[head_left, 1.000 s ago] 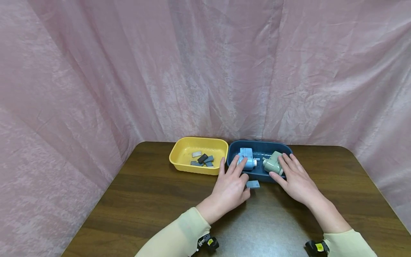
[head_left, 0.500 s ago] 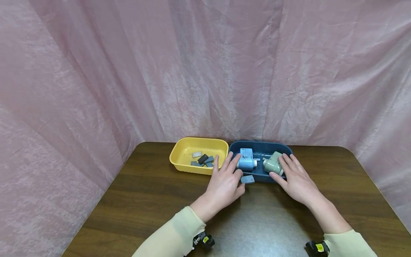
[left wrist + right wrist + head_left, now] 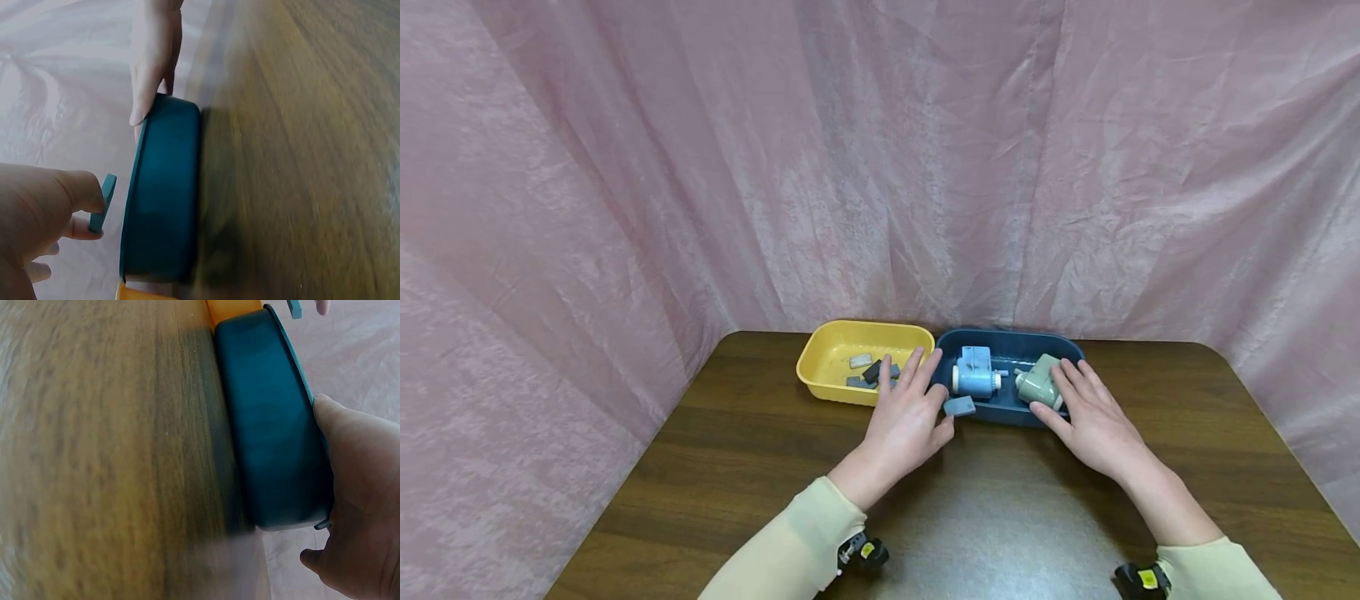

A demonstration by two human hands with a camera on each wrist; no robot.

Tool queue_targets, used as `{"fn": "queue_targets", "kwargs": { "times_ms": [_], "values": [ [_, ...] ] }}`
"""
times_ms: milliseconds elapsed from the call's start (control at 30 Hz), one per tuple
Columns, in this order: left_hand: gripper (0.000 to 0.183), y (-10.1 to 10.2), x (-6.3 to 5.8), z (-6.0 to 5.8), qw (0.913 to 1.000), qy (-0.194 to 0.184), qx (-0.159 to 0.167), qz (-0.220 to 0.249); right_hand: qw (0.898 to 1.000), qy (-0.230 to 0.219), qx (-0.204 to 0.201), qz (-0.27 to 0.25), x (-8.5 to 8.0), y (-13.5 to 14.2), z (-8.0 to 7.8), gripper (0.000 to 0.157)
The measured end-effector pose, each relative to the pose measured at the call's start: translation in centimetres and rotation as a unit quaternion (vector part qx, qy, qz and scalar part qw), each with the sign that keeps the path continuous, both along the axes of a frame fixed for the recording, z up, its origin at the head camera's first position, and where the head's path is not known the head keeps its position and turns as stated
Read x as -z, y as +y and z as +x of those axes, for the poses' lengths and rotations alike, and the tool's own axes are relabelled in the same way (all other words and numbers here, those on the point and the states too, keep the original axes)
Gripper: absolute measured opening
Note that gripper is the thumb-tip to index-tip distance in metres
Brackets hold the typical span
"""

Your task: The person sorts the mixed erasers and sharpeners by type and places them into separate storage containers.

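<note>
My left hand (image 3: 904, 423) pinches a small blue-grey rectangular block (image 3: 959, 407) between thumb and index finger, with its other fingers spread. It is above the table at the near side, where the yellow bin (image 3: 811, 385) meets the dark blue bin (image 3: 1022, 414). In the left wrist view the block (image 3: 104, 203) is raised above the blue bin's rim. My right hand (image 3: 1097, 425) rests on the right end of the blue bin, thumb at the front rim and fingers straight. Inside that bin lie a light blue device (image 3: 976, 372) and a green one (image 3: 1039, 382), each with a small side stub.
Several small blocks, among them a white one (image 3: 861, 361) and a black one (image 3: 872, 372), lie in the yellow bin. Both bins stand side by side at the back of the wooden table (image 3: 737, 467). A pink curtain (image 3: 880, 167) hangs behind.
My left hand has moved left and slightly back with the pinched block, from in front of the blue bin toward the yellow bin. My right hand has stayed in place.
</note>
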State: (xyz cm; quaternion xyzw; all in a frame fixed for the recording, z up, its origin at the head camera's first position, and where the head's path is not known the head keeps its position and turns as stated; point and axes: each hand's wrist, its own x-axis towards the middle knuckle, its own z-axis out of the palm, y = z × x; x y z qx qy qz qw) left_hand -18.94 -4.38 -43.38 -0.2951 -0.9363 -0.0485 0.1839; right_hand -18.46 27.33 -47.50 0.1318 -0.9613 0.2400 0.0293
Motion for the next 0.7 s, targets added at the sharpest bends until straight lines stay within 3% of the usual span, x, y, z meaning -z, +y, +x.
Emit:
{"fn": "queue_targets", "kwargs": {
  "times_ms": [200, 433, 700],
  "values": [
    [0.022, -0.9, -0.1, -0.4, 0.9999, -0.007, -0.01, 0.006, 1.0, 0.003, 0.0, -0.002, 0.0, 0.0, 0.0, 0.092],
    [0.022, -1.7, -0.4, -0.9, 0.9994, 0.03, -0.014, 0.011, 1.0, 0.003, 0.002, -0.003, -0.1, -0.1, 0.0, 0.092],
    [0.023, -3.1, -0.1, -1.8, 0.9978, 0.046, -0.034, 0.031, 1.0, 0.004, 0.0, -0.001, -0.2, -0.1, 0.1, 0.092]
  ]
}}
